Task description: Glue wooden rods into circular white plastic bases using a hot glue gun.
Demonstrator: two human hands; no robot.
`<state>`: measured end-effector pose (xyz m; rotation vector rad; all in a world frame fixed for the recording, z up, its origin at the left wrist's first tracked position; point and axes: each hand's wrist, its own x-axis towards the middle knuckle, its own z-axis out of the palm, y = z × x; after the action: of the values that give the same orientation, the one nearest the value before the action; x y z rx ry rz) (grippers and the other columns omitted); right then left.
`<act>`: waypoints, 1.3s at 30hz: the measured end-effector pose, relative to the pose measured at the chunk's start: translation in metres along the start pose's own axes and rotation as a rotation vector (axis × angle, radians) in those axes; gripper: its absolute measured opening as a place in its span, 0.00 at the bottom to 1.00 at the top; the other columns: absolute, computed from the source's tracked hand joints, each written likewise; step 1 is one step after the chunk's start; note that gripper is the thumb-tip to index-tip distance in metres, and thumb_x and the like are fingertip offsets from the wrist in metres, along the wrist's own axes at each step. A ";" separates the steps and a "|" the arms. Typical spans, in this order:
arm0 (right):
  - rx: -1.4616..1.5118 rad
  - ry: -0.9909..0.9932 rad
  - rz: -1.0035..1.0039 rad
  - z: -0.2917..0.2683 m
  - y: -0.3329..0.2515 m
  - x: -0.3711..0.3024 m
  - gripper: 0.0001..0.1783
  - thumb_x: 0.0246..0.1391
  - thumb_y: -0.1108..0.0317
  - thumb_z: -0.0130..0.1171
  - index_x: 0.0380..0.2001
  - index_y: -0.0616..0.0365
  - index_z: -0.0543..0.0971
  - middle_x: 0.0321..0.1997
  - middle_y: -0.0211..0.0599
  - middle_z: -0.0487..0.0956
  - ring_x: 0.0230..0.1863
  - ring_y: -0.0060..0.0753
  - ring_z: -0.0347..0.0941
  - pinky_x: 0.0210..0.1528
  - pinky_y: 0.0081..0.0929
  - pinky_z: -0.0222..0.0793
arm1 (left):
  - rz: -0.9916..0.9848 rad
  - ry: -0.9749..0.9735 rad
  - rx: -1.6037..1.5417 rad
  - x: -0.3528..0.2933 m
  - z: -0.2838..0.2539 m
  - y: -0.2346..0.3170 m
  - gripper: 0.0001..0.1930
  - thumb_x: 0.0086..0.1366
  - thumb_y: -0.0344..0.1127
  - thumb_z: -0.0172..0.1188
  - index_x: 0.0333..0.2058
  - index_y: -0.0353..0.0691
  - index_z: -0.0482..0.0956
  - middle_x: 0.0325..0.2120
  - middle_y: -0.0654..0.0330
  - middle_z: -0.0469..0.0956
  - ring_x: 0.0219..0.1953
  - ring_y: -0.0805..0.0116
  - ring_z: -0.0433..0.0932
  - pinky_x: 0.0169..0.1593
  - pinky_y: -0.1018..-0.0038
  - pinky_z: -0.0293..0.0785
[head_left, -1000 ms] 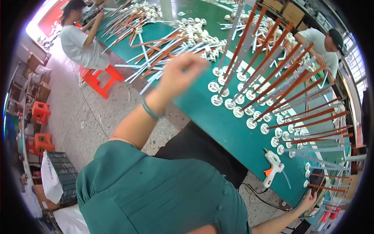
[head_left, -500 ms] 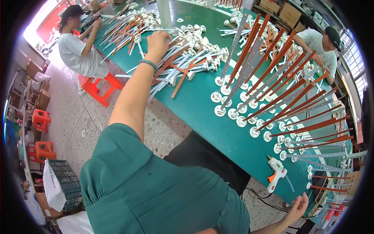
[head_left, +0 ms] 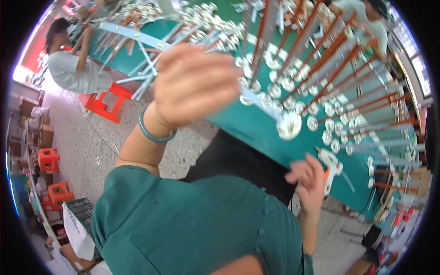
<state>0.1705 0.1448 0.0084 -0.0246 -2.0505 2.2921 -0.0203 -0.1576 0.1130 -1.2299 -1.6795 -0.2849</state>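
Observation:
My left hand (head_left: 197, 87), wearing a green bangle, is closed round a flat grey strip (head_left: 133, 34) with small yellow chips along it. This strip slants across in front of me, and a white round base (head_left: 289, 125) hangs at its right end. The hand hides the strip's middle. Slightly blurred, my right hand (head_left: 309, 181) is raised with its fingers apart and nothing in them. Just beyond it a white hot glue gun (head_left: 329, 167) with an orange trigger lies at the table's edge, partly covered by my fingers.
On the green table (head_left: 247, 133), several rust-red strips (head_left: 339, 68) and grey ones stand on white round bases at the right. A pile of loose strips and bases (head_left: 201, 27) lies farther back. Two co-workers are at the far left (head_left: 75, 68) and far right (head_left: 371, 23).
My left hand has come back from the pile toward me, now carrying the grey strip with its white base. My right hand has risen and moved left, near the glue gun.

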 end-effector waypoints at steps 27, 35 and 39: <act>0.061 0.026 0.044 0.004 0.015 0.009 0.22 0.52 0.83 0.63 0.49 0.64 0.68 0.45 0.42 0.79 0.47 0.29 0.79 0.51 0.31 0.79 | -0.936 -0.413 -1.501 -0.001 0.075 0.130 0.10 0.66 0.23 0.58 0.46 0.31 0.78 0.44 0.55 0.81 0.43 0.69 0.82 0.48 0.72 0.79; -0.158 0.087 -0.128 0.002 0.017 0.005 0.29 0.49 0.83 0.66 0.54 0.64 0.68 0.43 0.37 0.79 0.42 0.23 0.78 0.45 0.20 0.73 | -0.984 -0.308 -1.563 -0.005 0.084 0.136 0.07 0.65 0.27 0.63 0.40 0.31 0.79 0.36 0.58 0.81 0.37 0.72 0.82 0.42 0.76 0.81; -0.183 0.087 -0.098 0.005 0.015 0.005 0.26 0.48 0.82 0.67 0.51 0.64 0.71 0.43 0.34 0.78 0.42 0.21 0.77 0.44 0.18 0.72 | -0.960 -0.303 -1.560 -0.008 0.085 0.134 0.07 0.65 0.26 0.62 0.40 0.31 0.79 0.36 0.58 0.81 0.38 0.72 0.82 0.43 0.75 0.81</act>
<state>0.1644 0.1388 -0.0054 -0.0322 -2.1581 2.0056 0.0416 -0.0439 0.0203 -1.3108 -2.1830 -2.4156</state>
